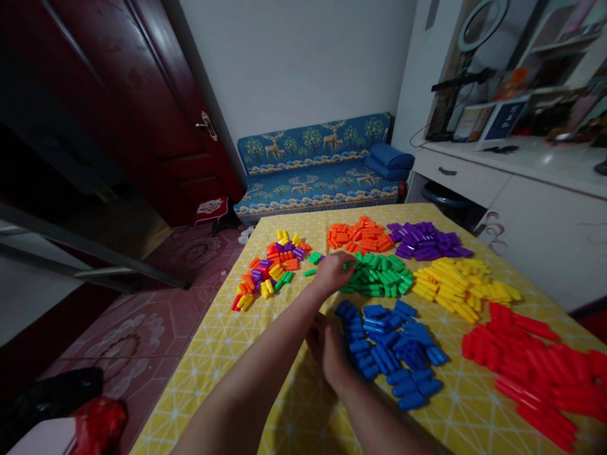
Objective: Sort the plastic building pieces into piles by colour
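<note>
My left hand reaches to the left edge of a pile of green plastic building pieces. Its fingers are curled down at the pieces, and what they pinch, if anything, is hidden. Below my left forearm is my right hand, just left of a pile of blue pieces. Its fingers are bent inward and partly covered by the forearm, so I cannot make out what is in them. A few loose green pieces lie left of my left hand. Farther left is a mixed-colour group of pieces.
Orange, purple, yellow and red piles lie on the yellow patterned tablecloth. Behind the table is a blue sofa. A white cabinet stands right, a dark red door left.
</note>
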The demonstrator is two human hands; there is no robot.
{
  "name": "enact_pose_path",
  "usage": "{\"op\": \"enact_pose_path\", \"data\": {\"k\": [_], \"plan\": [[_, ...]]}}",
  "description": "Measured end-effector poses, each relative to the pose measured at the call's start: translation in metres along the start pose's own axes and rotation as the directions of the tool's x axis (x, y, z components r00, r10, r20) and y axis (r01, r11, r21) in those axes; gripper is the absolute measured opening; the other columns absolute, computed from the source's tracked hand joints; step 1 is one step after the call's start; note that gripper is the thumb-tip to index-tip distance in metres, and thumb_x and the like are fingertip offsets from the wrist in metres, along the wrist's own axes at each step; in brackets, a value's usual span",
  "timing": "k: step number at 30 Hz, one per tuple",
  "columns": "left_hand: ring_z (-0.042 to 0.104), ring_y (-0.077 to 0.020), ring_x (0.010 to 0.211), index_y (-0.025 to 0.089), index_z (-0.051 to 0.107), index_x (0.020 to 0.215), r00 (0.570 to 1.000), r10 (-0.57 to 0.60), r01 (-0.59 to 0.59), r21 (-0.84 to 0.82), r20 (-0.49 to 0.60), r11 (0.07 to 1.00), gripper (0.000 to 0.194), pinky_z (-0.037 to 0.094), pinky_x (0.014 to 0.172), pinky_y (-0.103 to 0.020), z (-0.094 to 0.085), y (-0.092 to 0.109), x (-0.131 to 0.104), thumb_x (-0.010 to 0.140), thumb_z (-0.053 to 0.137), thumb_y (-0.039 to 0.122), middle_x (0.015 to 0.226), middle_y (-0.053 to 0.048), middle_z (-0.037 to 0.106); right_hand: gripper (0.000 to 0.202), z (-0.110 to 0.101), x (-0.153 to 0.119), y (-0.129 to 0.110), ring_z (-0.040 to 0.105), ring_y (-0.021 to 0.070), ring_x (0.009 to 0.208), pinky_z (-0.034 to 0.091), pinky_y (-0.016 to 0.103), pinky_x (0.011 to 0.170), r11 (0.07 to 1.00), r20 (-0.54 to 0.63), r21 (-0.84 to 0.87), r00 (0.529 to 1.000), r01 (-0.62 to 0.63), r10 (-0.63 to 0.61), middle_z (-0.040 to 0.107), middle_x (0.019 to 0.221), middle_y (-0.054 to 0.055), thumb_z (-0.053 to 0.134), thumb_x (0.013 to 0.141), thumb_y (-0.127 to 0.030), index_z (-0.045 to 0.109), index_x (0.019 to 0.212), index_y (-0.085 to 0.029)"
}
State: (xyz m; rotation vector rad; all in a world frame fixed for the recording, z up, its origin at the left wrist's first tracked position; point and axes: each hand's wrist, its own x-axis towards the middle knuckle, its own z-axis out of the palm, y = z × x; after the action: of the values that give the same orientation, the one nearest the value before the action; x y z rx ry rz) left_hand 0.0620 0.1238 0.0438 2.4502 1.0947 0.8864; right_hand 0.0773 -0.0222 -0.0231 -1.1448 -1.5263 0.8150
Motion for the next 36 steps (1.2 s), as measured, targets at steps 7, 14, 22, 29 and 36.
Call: {"op": "enact_pose_path", "data": {"k": [7,14,22,29,36], "plan": [[0.053,-0.0268,0.124,0.020,0.065,0.122,0.985,-0.172,0.161,0.238,0.024,0.958,0.048,0.041,0.107,-0.042,-0.018,-0.050,-0.002,0.077,0.058,0.006,0.132,-0.012,0.060,0.024,-0.006,-0.004,-0.005,0.067,0.0219,0.086,0.050,0.032,0.077,0.997,0.015,-0.076,0.999,-0.031,0.032,0.071,0.092,0.008,0.049,0.082,-0.011,0.069,0.095,-0.017],[0.051,-0.0246,0.121,0.023,0.065,0.122,0.980,-0.199,0.194,0.268,-0.011,0.943,0.035,0.038,0.108,-0.042,-0.011,-0.065,-0.043,0.089,0.054,0.019,0.131,-0.009,0.060,0.025,-0.010,0.000,-0.016,0.065,0.0187,0.080,0.047,0.026,0.072,0.972,0.028,-0.234,0.999,-0.019,0.026,0.070,0.084,0.004,0.052,0.076,-0.002,0.067,0.084,-0.019],[0.052,-0.0270,0.102,0.022,0.069,0.110,0.928,-0.317,0.371,0.424,-0.194,0.826,0.027,0.044,0.086,-0.036,-0.012,-0.036,-0.083,0.094,0.051,0.034,0.112,-0.010,0.064,0.021,-0.011,-0.001,-0.014,0.064,0.0176,0.078,0.046,0.027,0.071,0.980,0.052,-0.199,0.999,-0.004,0.015,0.070,0.084,0.004,0.052,0.078,-0.006,0.068,0.082,-0.020],[0.060,-0.0238,0.086,0.017,0.068,0.098,0.766,-0.544,0.602,0.087,-0.343,0.794,0.021,0.043,0.074,-0.031,-0.015,-0.022,-0.109,0.088,0.057,0.032,0.091,-0.010,0.066,0.019,-0.009,-0.002,-0.007,0.061,0.0148,0.064,0.049,0.026,0.058,0.992,-0.055,0.101,0.995,-0.075,0.080,0.068,0.087,0.005,0.051,0.086,-0.021,0.065,0.097,-0.019],[0.054,-0.0127,0.058,0.014,0.069,0.075,0.777,-0.630,0.385,-0.790,-0.002,0.476,0.048,0.041,0.057,-0.022,-0.021,-0.001,-0.135,0.085,0.058,0.059,0.062,-0.003,0.058,0.048,-0.012,-0.002,-0.008,0.062,0.0157,0.074,0.054,0.031,0.065,0.948,-0.262,0.299,0.945,-0.112,0.195,0.059,0.120,0.013,0.053,0.091,-0.044,0.048,0.131,-0.018]]}}
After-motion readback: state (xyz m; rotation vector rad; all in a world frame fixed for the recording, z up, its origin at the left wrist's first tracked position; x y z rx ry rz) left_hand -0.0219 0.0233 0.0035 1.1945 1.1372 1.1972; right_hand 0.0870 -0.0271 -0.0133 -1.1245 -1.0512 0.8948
